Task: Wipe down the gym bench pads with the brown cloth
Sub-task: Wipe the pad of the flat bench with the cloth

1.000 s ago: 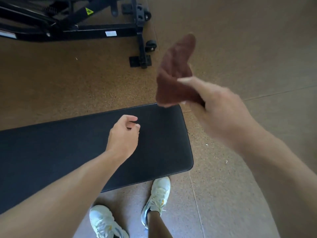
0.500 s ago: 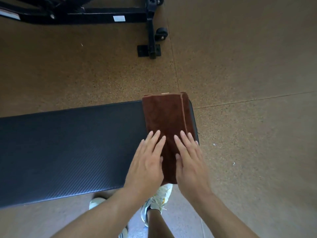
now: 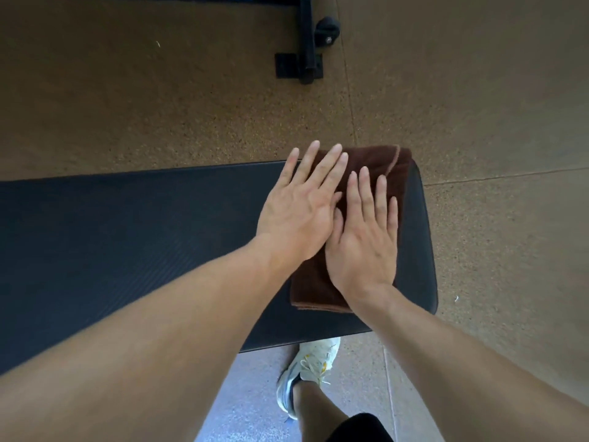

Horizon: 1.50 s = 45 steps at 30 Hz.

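Note:
A folded brown cloth [image 3: 390, 164] lies flat across the right end of the black bench pad [image 3: 134, 237]. Both hands rest palm down on it, side by side, fingers spread and pointing away from me. My left hand [image 3: 299, 212] covers the cloth's left part, and its fingertips reach the pad's far edge. My right hand [image 3: 366, 237] presses the cloth's middle. The cloth's near edge [image 3: 314, 298] shows below my wrists. Neither hand grips the cloth; both lie flat on top.
Speckled brown rubber floor [image 3: 478, 106] surrounds the bench. A black machine frame foot with a wheel [image 3: 307, 46] stands at the top. My white shoe [image 3: 310, 368] is on the floor under the pad's near edge.
One second ago my right hand held the cloth in the air. It was then laid on the pad's right end. Both flat hands have since slid forward over it toward the far edge.

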Tool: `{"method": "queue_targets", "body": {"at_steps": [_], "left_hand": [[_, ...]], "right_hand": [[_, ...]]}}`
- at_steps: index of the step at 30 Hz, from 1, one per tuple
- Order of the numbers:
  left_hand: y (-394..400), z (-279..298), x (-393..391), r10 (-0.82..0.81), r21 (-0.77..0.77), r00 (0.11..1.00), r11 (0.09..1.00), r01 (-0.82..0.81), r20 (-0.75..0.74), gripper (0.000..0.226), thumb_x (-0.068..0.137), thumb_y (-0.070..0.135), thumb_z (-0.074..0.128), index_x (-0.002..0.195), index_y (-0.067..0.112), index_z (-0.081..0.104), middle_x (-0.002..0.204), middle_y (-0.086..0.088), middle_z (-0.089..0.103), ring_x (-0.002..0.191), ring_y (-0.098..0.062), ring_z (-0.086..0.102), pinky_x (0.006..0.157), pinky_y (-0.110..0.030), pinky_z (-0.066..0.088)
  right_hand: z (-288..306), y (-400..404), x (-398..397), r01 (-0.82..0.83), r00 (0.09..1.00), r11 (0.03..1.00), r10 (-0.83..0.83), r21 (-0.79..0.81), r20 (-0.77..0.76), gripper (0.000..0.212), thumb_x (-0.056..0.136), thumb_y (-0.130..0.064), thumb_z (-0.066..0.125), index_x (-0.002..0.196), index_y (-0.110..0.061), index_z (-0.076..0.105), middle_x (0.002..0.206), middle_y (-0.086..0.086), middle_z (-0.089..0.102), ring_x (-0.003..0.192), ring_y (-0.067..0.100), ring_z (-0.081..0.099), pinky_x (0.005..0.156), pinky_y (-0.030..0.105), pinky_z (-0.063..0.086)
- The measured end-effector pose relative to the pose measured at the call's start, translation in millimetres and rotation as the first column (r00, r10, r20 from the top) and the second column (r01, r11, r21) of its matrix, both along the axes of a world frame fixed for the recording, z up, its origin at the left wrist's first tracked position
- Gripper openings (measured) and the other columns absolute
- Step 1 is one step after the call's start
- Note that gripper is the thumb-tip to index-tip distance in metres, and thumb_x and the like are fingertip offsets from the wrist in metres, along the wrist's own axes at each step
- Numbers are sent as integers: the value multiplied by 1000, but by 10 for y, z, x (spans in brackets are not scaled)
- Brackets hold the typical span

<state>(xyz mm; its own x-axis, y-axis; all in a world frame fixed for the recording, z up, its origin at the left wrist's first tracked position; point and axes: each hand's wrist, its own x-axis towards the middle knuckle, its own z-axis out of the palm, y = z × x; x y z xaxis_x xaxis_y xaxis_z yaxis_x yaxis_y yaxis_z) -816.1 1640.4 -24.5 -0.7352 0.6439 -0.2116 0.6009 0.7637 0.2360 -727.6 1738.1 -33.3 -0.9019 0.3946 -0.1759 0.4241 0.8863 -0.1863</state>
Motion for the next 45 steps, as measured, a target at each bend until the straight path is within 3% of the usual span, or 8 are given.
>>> {"method": "queue_targets", "body": {"at_steps": [6, 10, 15, 19, 23, 31, 38, 45], "left_hand": [[-1611, 80, 345, 190, -54, 981, 980, -192, -49, 60, 106, 31, 21, 162, 12, 16, 171, -4, 11, 158, -31, 4, 128, -52, 7], [-2900, 179, 644, 400, -192, 915, 894, -404, -60, 62, 103, 33, 26, 158, 5, 28, 168, -8, 22, 156, -34, 13, 125, -55, 13], [-3240, 214, 497, 231, -281, 971, 929, -239, -61, 71, 102, 41, 23, 156, -5, 21, 166, -20, 21, 156, -35, 13, 125, -53, 11], [-2792, 224, 263, 241, -272, 969, 930, -248, -59, 72, 105, 48, 14, 159, 0, 10, 168, -16, 5, 158, -29, 2, 127, -43, 0], [-1231, 160, 56, 203, -200, 979, 959, -199, -5, 69, 104, 49, -1, 155, 8, -22, 163, -8, -31, 152, -23, -29, 127, -41, -12], [815, 151, 258, -116, -120, 993, 986, 118, 23, 66, 108, 42, 11, 158, 8, -15, 167, -9, -25, 153, -28, -27, 127, -45, -8], [212, 61, 852, -197, 10, 979, 980, 197, 53, 66, 108, 42, 15, 161, 9, -7, 170, -7, -16, 155, -23, -21, 128, -42, -5], [-1714, 86, 787, -10, -6, 1000, 1000, 10, -7, 65, 108, 37, 15, 160, 6, -8, 170, -9, -14, 156, -23, -19, 127, -41, -9]], "right_hand": [[35, -1422, 57, -269, 963, 961, 267, -60, -33, 61, 106, -36, 31, 164, -15, 28, 172, 0, 25, 161, 21, 14, 130, 46, 12], [64, -2492, 18, -576, 816, 802, 576, -157, -53, 62, 106, -38, 33, 164, -16, 29, 173, -2, 22, 162, 21, 8, 130, 49, 14], [48, -2530, -219, -715, 699, 691, 712, -112, -70, 62, 107, -35, 33, 165, -14, 25, 174, 0, 20, 162, 20, 6, 131, 44, 6], [55, -2078, -363, -681, 732, 727, 670, -95, -124, 61, 106, -32, 33, 164, -14, 29, 173, 1, 24, 162, 20, 13, 131, 43, 13], [-14, -597, -370, -548, 834, 837, 543, -22, -103, 59, 107, -31, 29, 163, -14, 30, 173, 1, 23, 162, 19, 12, 131, 44, 15], [-14, 932, 368, -92, 993, 991, 84, -92, -82, 60, 110, -34, 18, 165, -11, 18, 174, -1, 9, 162, 16, -1, 132, 38, 7], [-20, 334, 1045, -8, 996, 1000, 7, -18, -87, 61, 106, -30, 26, 164, -11, 25, 171, 1, 22, 161, 22, 11, 132, 39, 4], [23, -1370, 730, -271, 962, 962, 272, 26, -31, 60, 107, -32, 27, 165, -16, 26, 172, -3, 22, 162, 21, 12, 129, 43, 12]]}}
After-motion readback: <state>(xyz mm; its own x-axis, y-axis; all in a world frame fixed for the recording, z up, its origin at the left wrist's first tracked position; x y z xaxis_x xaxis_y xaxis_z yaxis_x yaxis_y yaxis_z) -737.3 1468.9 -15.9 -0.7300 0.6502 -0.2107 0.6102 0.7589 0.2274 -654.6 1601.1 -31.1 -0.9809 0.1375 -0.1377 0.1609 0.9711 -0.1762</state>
